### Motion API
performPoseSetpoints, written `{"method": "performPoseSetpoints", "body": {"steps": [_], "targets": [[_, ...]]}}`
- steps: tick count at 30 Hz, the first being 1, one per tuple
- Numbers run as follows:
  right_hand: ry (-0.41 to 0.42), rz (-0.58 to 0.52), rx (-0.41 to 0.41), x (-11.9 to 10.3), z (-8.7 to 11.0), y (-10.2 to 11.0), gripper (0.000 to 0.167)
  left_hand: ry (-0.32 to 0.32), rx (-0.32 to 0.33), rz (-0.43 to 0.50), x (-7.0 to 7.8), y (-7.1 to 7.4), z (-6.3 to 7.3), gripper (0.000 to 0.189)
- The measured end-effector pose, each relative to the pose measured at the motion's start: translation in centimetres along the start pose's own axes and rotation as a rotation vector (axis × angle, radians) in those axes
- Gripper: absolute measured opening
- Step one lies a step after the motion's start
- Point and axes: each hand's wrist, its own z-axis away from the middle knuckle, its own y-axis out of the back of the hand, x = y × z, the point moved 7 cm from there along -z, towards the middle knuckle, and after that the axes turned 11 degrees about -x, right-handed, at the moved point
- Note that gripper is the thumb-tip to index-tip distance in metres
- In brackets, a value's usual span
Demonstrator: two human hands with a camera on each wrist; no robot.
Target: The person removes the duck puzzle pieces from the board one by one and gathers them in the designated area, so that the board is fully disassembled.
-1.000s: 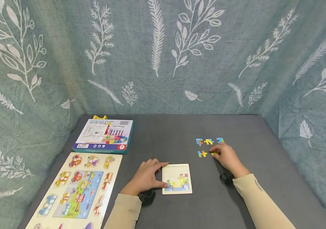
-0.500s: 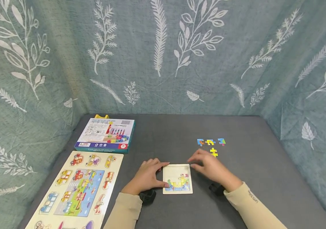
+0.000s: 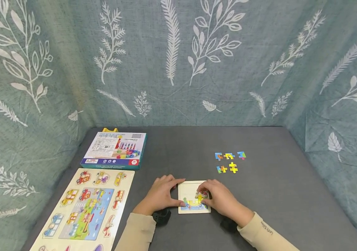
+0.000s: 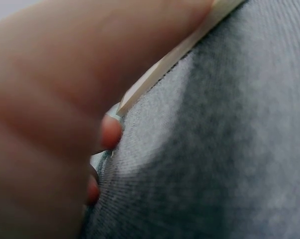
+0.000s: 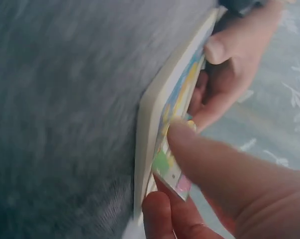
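Note:
A small square wooden jigsaw tray [image 3: 186, 188] lies on the table, its lower part filled with blue and yellow pieces. My left hand [image 3: 162, 195] holds its left side, thumb on the lower left corner and index finger at the upper left corner. Over the tray's right side, my right hand [image 3: 225, 202] pinches a jigsaw piece [image 5: 162, 162] between thumb and fingers. This piece shows green and pink in the right wrist view and is tilted against the tray. The left wrist view shows mostly the hand and the tray's pale edge [image 4: 145, 84].
Several loose jigsaw pieces lie right of the tray, including a yellow one [image 3: 233, 167] and an orange-and-green one [image 3: 221, 169]. At left lies a large vehicle puzzle board [image 3: 125, 198], with a bead-set box [image 3: 114, 150] behind it. A patterned curtain [image 3: 178, 69] surrounds the table.
My right hand has left the yellow piece among the loose ones, moved left and down to the tray, and now pinches a piece there. My left hand stays on the tray.

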Motion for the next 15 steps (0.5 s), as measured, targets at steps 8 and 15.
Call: {"method": "performPoseSetpoints", "body": {"steps": [8, 15], "targets": [[0.015, -0.214, -0.027, 1.06, -0.32, -0.49, 0.024, 0.001, -0.004, -0.003, 0.03, -0.08, 0.01, 0.085], [0.024, -0.158, -0.010, 0.68, -0.49, -0.34, 0.019, -0.007, 0.002, -0.001, 0.26, 0.06, 0.16, 0.084]]}}
